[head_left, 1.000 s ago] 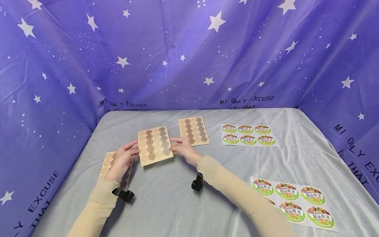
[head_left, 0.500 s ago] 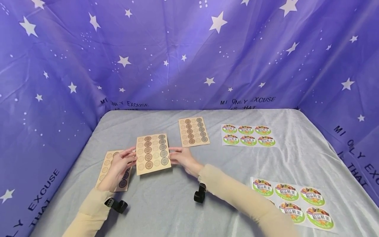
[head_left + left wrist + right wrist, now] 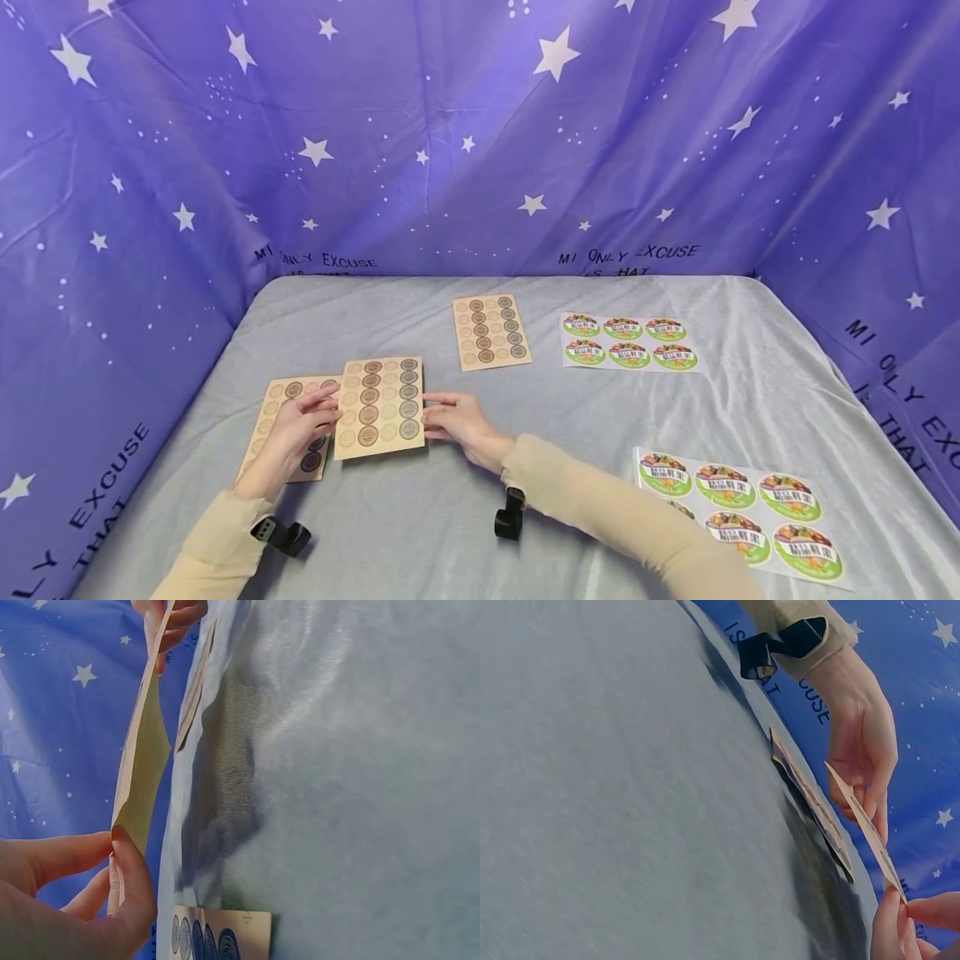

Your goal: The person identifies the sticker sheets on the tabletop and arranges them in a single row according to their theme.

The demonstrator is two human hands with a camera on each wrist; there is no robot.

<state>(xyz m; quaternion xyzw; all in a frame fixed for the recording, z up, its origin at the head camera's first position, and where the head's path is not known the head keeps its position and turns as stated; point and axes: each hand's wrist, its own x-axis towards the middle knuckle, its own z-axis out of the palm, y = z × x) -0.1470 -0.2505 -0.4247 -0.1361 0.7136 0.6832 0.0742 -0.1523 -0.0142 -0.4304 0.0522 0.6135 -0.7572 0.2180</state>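
L hand (image 3: 291, 427) & R hand (image 3: 467, 427): fingers pinch opp. edges of tan sticker sheet (image 3: 379, 408), raised btwn them abv worktop (image 3: 420, 529), long axis fore-aft; 2nd tan sheet (image 3: 272, 403) lies lower, just L, nearer L hand.

On the left sleeve (image 3: 213, 537) and right sleeve (image 3: 607, 496) we are seeing plain beige fabric, creasing slightly; at each cuff (image 3: 521, 458) we are noting a black device (image 3: 509, 517) with a protruding end.

1. Head view: bright, mostly sharp; paler light streaks the curtain (image 3: 480, 167).
2. The 2 wrist views look dimmer and softer.
3. Shadow darkens the surface (image 3: 360, 795) below the raised sheet (image 3: 144, 769).
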